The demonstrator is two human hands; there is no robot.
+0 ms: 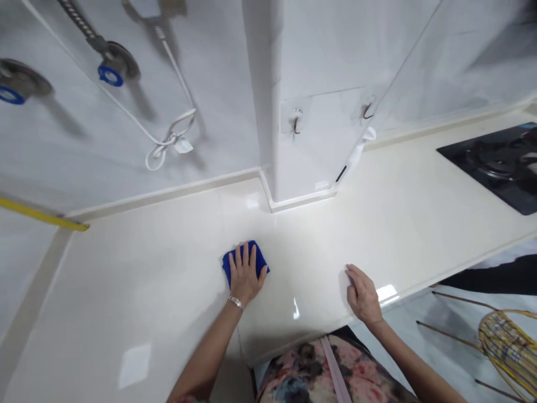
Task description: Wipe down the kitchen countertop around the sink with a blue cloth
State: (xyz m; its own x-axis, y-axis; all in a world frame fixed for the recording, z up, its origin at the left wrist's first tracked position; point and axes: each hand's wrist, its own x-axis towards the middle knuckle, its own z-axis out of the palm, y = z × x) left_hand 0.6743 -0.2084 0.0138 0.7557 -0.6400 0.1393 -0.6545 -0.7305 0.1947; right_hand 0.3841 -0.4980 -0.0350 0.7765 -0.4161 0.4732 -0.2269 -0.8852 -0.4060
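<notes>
Floral clothing (306,372) fills the bottom edge, close under the camera. Left hand (245,277) lies flat on a blue cloth (261,259), fingers (240,263) spread and gripping nothing, pressing it onto the cream worktop (146,291) just before the wall pillar (302,84). Right hand (363,295) rests open by the front edge, apparently bracing. A wicker basket (509,347) sits low right; I cannot tell what it holds.
</notes>
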